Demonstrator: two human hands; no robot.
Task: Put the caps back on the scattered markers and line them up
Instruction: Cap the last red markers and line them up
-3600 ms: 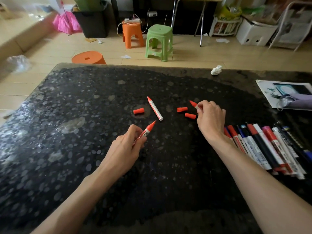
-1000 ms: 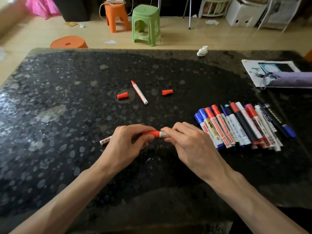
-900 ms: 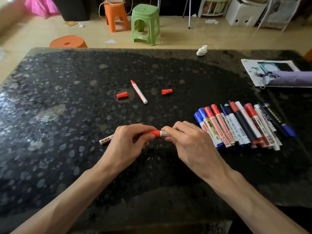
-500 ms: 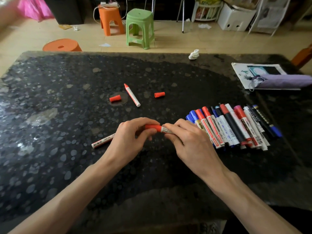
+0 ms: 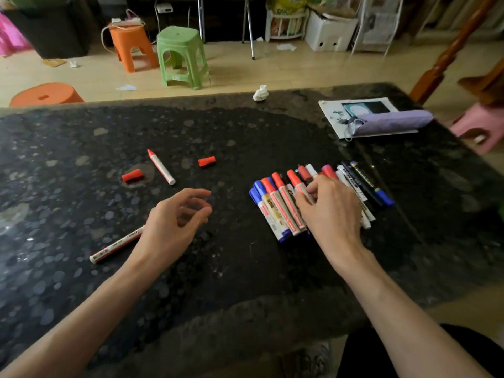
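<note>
Step in hand, as I read it: seating a capped marker into the row. Right hand (image 5: 332, 211), centre right of the frame, has thumb and forefinger bent and pinching the red-capped marker (image 5: 296, 184) inside the row of markers (image 5: 275, 208); the other fingers lie over the row. Left hand (image 5: 169, 227), centre, hovers over the table (image 5: 245, 126) with fingers loosely curled and apart, holding nothing.

To do it well: lay the barrel parallel to its neighbours, cap ends level, and touching the next one. Press lightly, since round barrels will likely roll and push the row askew. Let go only once it sits flat.

Counts:
- Loose red caps: 2, the left cap (image 5: 132, 175) and the right cap (image 5: 206, 161), upper centre.
- Markers outside the row: 2. The uncapped marker (image 5: 161, 167) lies between the caps with its red tip bare. The near marker (image 5: 117, 245), lower left, has its far end hidden under the left wrist, so cannot tell if it is capped.
- Row: at least ten cap ends visible in blue, red, pink, white and dark. The right hand covers part, so there is no exact count.
- Hands: 2.

Two caps for two strays, so probably two cappings are left.
</note>
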